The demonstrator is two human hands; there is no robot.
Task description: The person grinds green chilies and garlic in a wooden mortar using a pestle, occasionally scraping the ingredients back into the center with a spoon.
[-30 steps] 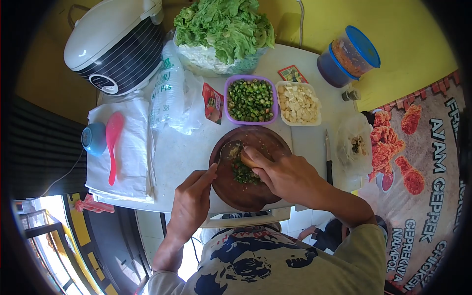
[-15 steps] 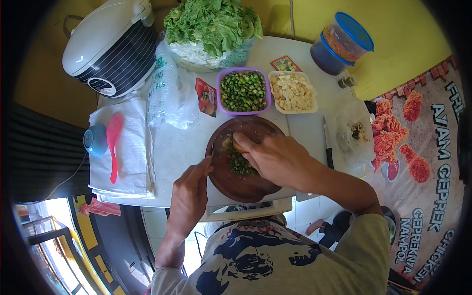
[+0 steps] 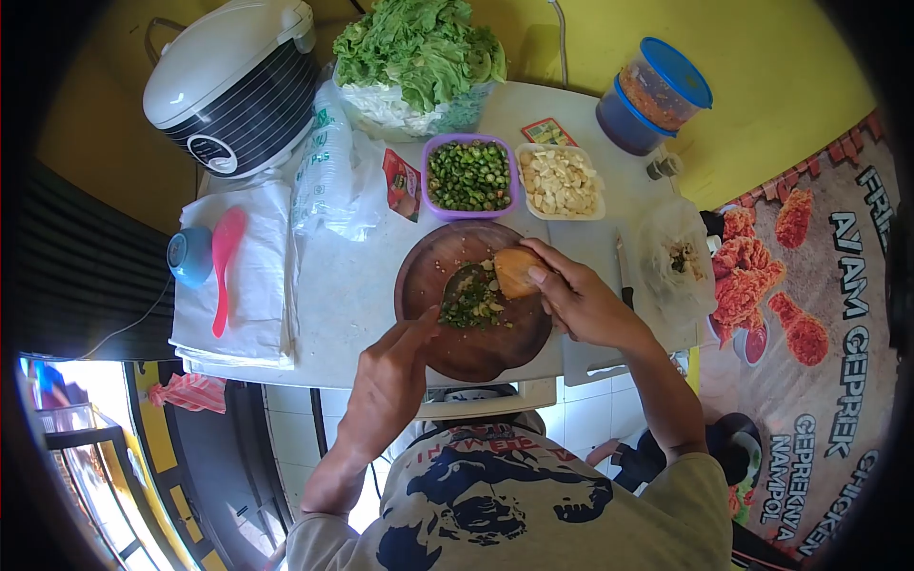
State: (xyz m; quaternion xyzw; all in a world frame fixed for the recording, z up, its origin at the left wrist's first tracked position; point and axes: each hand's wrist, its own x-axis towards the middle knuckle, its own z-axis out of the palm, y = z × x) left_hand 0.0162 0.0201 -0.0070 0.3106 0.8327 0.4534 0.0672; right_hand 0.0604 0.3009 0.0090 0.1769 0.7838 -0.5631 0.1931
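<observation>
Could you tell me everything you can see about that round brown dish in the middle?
The round brown dish is wide and shallow and looks like wood, its surface mottled darker and lighter. It sits on the white table, just on the person's side of the purple tub. Chopped green food with pale bits lies inside, specks scattered around. The left hand holds a spoon in it; the right hand holds a tan pestle over its right side.
</observation>
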